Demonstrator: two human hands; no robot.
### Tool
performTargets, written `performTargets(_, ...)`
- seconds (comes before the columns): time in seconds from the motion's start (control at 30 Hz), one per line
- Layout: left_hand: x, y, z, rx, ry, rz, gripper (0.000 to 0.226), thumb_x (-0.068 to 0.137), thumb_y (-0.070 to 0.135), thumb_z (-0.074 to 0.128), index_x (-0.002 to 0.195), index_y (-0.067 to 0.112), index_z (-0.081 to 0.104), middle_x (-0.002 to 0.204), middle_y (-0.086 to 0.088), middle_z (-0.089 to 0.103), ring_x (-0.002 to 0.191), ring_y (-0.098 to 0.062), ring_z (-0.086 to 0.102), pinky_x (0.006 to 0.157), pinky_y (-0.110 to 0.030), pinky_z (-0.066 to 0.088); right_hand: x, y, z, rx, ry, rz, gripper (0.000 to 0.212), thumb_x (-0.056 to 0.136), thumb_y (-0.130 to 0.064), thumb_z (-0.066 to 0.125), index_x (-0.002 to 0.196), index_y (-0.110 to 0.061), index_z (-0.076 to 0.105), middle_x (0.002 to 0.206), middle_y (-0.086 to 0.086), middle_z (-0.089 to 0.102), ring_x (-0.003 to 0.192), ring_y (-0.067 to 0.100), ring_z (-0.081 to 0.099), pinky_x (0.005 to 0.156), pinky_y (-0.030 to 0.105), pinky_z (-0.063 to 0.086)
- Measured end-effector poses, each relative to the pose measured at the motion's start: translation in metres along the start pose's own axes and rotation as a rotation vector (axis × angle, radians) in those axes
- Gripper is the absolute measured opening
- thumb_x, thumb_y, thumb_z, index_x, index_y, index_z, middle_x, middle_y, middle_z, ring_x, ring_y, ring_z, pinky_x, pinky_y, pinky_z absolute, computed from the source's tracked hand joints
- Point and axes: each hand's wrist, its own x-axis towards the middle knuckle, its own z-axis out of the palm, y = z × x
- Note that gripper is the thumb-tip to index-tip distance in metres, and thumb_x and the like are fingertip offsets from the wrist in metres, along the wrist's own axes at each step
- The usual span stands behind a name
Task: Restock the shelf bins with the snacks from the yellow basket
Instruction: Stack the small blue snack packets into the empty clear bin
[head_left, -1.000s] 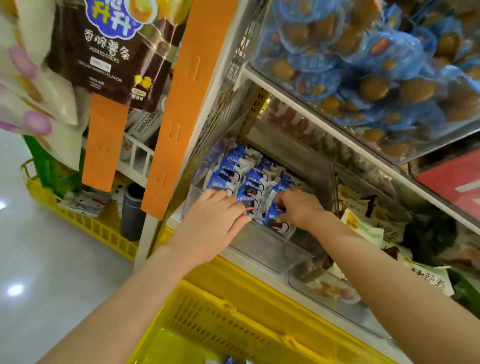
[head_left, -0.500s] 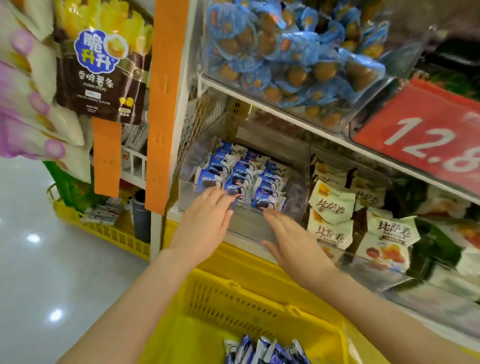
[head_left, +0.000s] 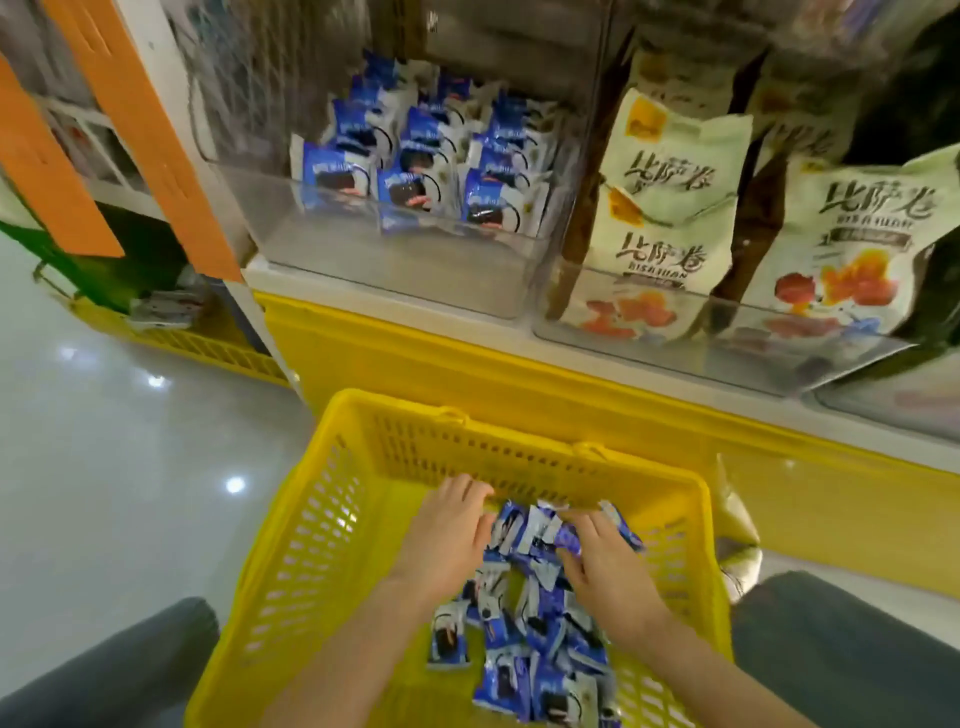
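Gathering stock for a shop shelf, a person works both hands into the yellow basket (head_left: 317, 525), where blue-and-white snack packets (head_left: 540, 618) lie heaped from the middle toward the near edge, jumbled at every angle. The right hand (head_left: 610, 569) has its grip closed on the topmost packets, fingers bent over them. The left hand (head_left: 449, 535) lies with fingers stretched toward the basket's far wall, pressing the heap's left side and gripping nothing that can be seen. The clear shelf bin (head_left: 395, 260) to be filled sits above and beyond the basket's far wall, a little to the left — nearer the left hand than the right. It holds matching packets (head_left: 410, 176) standing upright in rows at its back, with bare space along its front wall. By the look of it, the coming lift runs up and forward over that front wall, and loose packets would need turning upright to match the rows. Just beside it to the right, a second bin (head_left: 727, 332) carries cream bags (head_left: 670, 208) of another snack. How many packets the right hand holds cannot be told. The heap's near end is cut off at the bottom of the view, the bin's rear is dim and blurred, and the packet print is too soft to read.
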Motion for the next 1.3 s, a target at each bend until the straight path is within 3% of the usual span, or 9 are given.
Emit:
performTargets(0.17,-0.008,-0.041,0.073,-0.094,-0.304,-0.213,0.029,0.098,0.027,0.04,0.121,0.011,0.049,0.117,-0.007,0.051,0.107,-0.022,0.051,0.088,-0.03,0.041,0.019,0.038,0.046,0.04,-0.202,0.152,0.055,0.1,-0.024,0.04,0.147,-0.009,0.017,0.153,0.006,0.021,0.14,0.021,0.023,0.114,0.028,0.021)
performTargets(0.3,-0.019,-0.062,0.106,-0.217,-0.502,-0.425,0.032,0.096,0.021,0.048,0.125,0.008,0.047,0.126,-0.012,0.047,0.111,-0.027,0.051,0.092,-0.034,0.043,0.031,0.057,0.07,0.048,-0.263,0.246,0.068,0.099,-0.028,0.043,0.15,-0.008,0.003,0.158,0.005,0.005,0.145,0.021,0.009,0.118,0.03,0.015)
performTargets(0.43,-0.029,-0.071,0.126,-0.107,-0.678,-0.417,0.039,0.094,0.02,0.052,0.129,0.009,0.042,0.131,-0.012,0.048,0.115,-0.024,0.051,0.083,-0.026,0.041,0.037,0.063,0.086,-0.012,-0.196,0.274,0.076,0.096,-0.037,0.048,0.149,-0.009,0.002,0.153,0.007,0.014,0.139,0.024,0.025,0.113,0.031,0.028)
performTargets(0.6,-0.036,-0.075,0.136,0.011,-0.789,-0.355,0.051,0.09,0.022,0.058,0.137,0.015,0.038,0.14,-0.007,0.042,0.127,-0.022,0.04,0.101,-0.028,0.034,0.046,0.065,0.094,-0.096,-0.19,0.258,0.065,0.091,-0.043,0.054,0.141,-0.011,0.028,0.137,0.01,0.031,0.127,0.026,0.035,0.105,0.034,0.035)
performTargets(0.73,-0.042,-0.074,0.133,-0.194,-0.716,-0.41,0.038,0.086,0.018,0.063,0.121,0.015,0.05,0.124,-0.003,0.055,0.107,-0.013,0.053,0.083,-0.018,0.041,0.043,0.062,0.097,-0.149,-0.206,0.167,0.044,0.088,-0.04,0.06,0.122,-0.018,0.041,0.127,0.006,0.042,0.117,0.023,0.041,0.098,0.032,0.036)
performTargets(0.9,-0.033,-0.073,0.111,-0.581,-0.525,-0.52,0.023,0.081,0.01,0.068,0.1,0.019,0.057,0.093,0.006,0.059,0.077,0.0,0.055,0.057,-0.01,0.045,0.033,0.05,0.09,0.169,-0.273,0.281,0.045,0.088,-0.038,0.061,0.122,-0.016,0.04,0.119,0.006,0.06,0.1,0.023,0.059,0.076,0.03,0.044)
performTargets(1.03,-0.023,-0.061,0.094,-0.959,-0.257,-0.78,0.011,0.085,0.017,0.065,0.093,0.021,0.059,0.095,0.001,0.065,0.082,-0.008,0.062,0.059,-0.016,0.045,0.028,0.019,0.078,0.651,-0.219,0.393,0.055,0.091,-0.035,0.057,0.135,-0.007,0.04,0.136,0.01,0.049,0.124,0.025,0.048,0.097,0.032,0.041)
performTargets(1.17,-0.026,-0.043,0.083,-1.281,-0.15,-0.87,0.007,0.093,0.023,0.053,0.1,0.022,0.056,0.101,-0.004,0.068,0.08,-0.01,0.068,0.059,-0.023,0.052,0.014,-0.022,0.07,0.912,-0.202,0.396,0.039,0.097,-0.03,0.047,0.127,-0.005,0.045,0.117,0.006,0.056,0.108,0.017,0.054,0.087,0.02,0.043)
performTargets(1.3,-0.036,-0.026,0.075,-1.455,-0.206,-0.794,0.038,0.086,0.043,0.052,0.117,0.021,0.054,0.113,-0.007,0.066,0.105,-0.021,0.062,0.087,-0.039,0.051,-0.001,-0.049,0.073,0.962,-0.107,0.465,0.024,0.097,-0.022,0.049,0.115,-0.007,0.045,0.094,-0.003,0.051,0.085,0.009,0.051,0.076,0.018,0.041)
